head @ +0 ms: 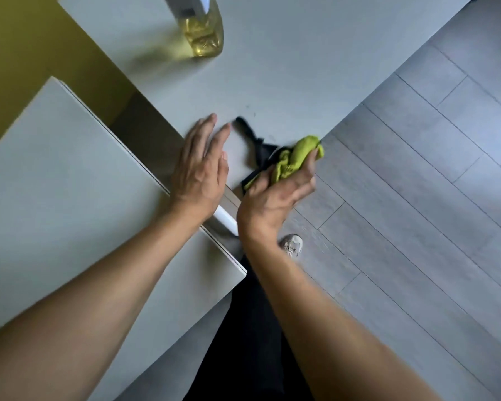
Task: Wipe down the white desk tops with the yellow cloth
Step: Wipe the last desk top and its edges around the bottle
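Two white desk tops meet at a narrow gap: the far desk (287, 68) and the near desk (55, 183). My right hand (275, 195) grips the bunched yellow cloth (297, 157) at the far desk's front edge, partly over the floor. My left hand (200, 169) lies flat with straight fingers on the far desk's near corner, just left of the cloth. A thin black strap-like item (250, 134) lies on the desk between the two hands; its lower part is hidden under the cloth and my right hand.
A clear bottle of yellow liquid (203, 33) stands at the back of the far desk. Grey plank floor (417, 198) fills the right side. A yellow-green wall (26, 53) is at the upper left. My shoe (292, 246) shows below the desk corner.
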A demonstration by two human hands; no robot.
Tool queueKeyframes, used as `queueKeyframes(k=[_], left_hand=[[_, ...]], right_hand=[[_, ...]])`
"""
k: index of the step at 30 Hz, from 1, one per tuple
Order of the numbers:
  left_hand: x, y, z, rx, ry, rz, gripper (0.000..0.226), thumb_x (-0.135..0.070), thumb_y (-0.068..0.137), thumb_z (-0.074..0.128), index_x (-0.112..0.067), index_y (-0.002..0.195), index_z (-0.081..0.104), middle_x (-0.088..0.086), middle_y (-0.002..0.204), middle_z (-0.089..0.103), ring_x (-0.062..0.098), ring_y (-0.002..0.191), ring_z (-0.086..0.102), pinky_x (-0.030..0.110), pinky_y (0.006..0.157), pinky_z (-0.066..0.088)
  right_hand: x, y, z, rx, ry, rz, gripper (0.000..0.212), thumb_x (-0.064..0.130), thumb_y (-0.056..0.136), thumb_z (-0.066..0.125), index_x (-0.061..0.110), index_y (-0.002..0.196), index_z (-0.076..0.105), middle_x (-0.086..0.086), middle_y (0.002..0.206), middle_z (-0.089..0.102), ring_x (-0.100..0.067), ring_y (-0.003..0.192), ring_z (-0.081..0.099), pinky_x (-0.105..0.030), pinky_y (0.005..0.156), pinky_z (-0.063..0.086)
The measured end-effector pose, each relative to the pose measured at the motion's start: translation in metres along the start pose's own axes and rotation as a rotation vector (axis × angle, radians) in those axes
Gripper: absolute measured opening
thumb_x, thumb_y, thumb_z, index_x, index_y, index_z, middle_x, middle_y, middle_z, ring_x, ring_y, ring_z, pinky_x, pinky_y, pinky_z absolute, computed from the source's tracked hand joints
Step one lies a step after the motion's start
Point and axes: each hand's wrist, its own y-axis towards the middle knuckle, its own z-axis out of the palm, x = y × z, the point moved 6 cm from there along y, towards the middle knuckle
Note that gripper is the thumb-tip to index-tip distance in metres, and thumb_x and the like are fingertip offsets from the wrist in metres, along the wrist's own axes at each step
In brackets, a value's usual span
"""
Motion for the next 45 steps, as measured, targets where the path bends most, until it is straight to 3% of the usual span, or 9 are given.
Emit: queueKeyframes(k=[7, 10, 13, 17, 21, 29, 35, 40, 45], left_hand=[[-0.001, -0.008, -0.008, 0.024, -0.002, -0.086, 0.041, -0.013, 0.105, 0.049, -0.005, 0.144, 0.057, 0.022, 0.153, 0.050, 0.039, 0.142, 0.046, 0.046, 0.118, 0.039], [-0.005, -0.012, -0.010, 0.063, 0.007, -0.148, 0.044, -0.015, 0.102, 0.049, -0.006, 0.145, 0.056, 0.021, 0.154, 0.049, 0.038, 0.142, 0.046, 0.050, 0.116, 0.042], [-0.007, -0.018, -0.009, 0.182, -0.019, -0.215, 0.053, -0.025, 0.102, 0.042, -0.014, 0.154, 0.046, 0.015, 0.165, 0.037, 0.036, 0.152, 0.034, 0.061, 0.116, 0.040], [-0.009, -0.018, -0.008, 0.313, -0.052, -0.279, 0.059, -0.023, 0.107, 0.051, -0.020, 0.163, 0.031, 0.006, 0.174, 0.017, 0.029, 0.161, 0.014, 0.056, 0.126, 0.025], [-0.016, -0.013, -0.013, 0.334, -0.068, -0.335, 0.064, -0.016, 0.105, 0.057, -0.014, 0.163, 0.030, 0.010, 0.174, 0.012, 0.029, 0.162, 0.008, 0.030, 0.127, 0.001], [-0.037, -0.001, -0.011, 0.344, -0.113, -0.585, 0.068, -0.012, 0.101, 0.053, -0.016, 0.162, 0.024, 0.004, 0.175, 0.003, 0.026, 0.162, 0.003, 0.036, 0.128, 0.011], [-0.049, 0.004, -0.013, 0.255, -0.113, -0.651, 0.063, -0.021, 0.097, 0.060, -0.011, 0.154, 0.034, 0.011, 0.170, 0.021, 0.031, 0.157, 0.021, 0.037, 0.126, 0.023], [-0.033, 0.050, -0.033, 0.019, -0.254, -0.893, 0.057, -0.033, 0.099, 0.065, -0.010, 0.148, 0.047, 0.014, 0.141, 0.057, 0.037, 0.128, 0.055, 0.044, 0.105, 0.044], [-0.009, 0.112, -0.047, -0.230, -0.525, -0.998, 0.081, -0.036, 0.092, 0.078, -0.012, 0.158, 0.038, 0.012, 0.151, 0.051, 0.033, 0.136, 0.048, 0.042, 0.108, 0.042]], right_hand=[[-0.002, -0.036, -0.004, 0.143, -0.005, 0.119, 0.079, -0.004, 0.086, 0.049, 0.020, 0.154, 0.017, -0.007, 0.140, 0.031, -0.037, 0.135, 0.039, -0.054, 0.113, 0.037], [0.006, -0.032, -0.013, 0.218, -0.028, 0.141, 0.070, -0.004, 0.088, 0.046, 0.011, 0.151, 0.021, -0.006, 0.133, 0.031, -0.035, 0.130, 0.040, -0.045, 0.110, 0.039], [0.011, -0.020, -0.035, 0.330, -0.099, 0.135, 0.061, -0.002, 0.091, 0.049, 0.008, 0.147, 0.028, -0.004, 0.126, 0.035, -0.025, 0.114, 0.045, -0.023, 0.090, 0.033], [0.015, 0.010, -0.082, 0.356, -0.232, 0.088, 0.048, 0.009, 0.086, 0.058, 0.017, 0.131, 0.045, -0.008, 0.119, 0.054, -0.023, 0.103, 0.053, -0.033, 0.087, 0.041], [0.042, 0.050, -0.112, 0.354, -0.302, -0.036, 0.047, 0.021, 0.080, 0.060, 0.033, 0.124, 0.052, 0.000, 0.107, 0.063, -0.021, 0.098, 0.062, -0.040, 0.086, 0.054], [0.140, 0.111, -0.069, 0.561, -0.530, -0.385, 0.054, 0.019, 0.087, 0.061, 0.036, 0.138, 0.053, 0.003, 0.113, 0.053, -0.014, 0.093, 0.054, -0.027, 0.075, 0.041], [0.187, 0.122, 0.012, 0.811, -0.885, -1.035, 0.070, 0.009, 0.081, 0.071, 0.032, 0.145, 0.051, -0.004, 0.127, 0.058, -0.032, 0.103, 0.056, -0.037, 0.078, 0.045], [0.192, 0.139, 0.035, 0.844, -0.990, -1.425, 0.071, 0.001, 0.079, 0.070, 0.030, 0.141, 0.053, -0.004, 0.127, 0.060, -0.033, 0.107, 0.058, -0.041, 0.078, 0.046], [0.172, 0.187, 0.036, 1.018, -1.040, -1.366, 0.079, 0.006, 0.077, 0.070, 0.033, 0.147, 0.047, 0.002, 0.145, 0.053, -0.028, 0.130, 0.050, -0.041, 0.099, 0.047]])
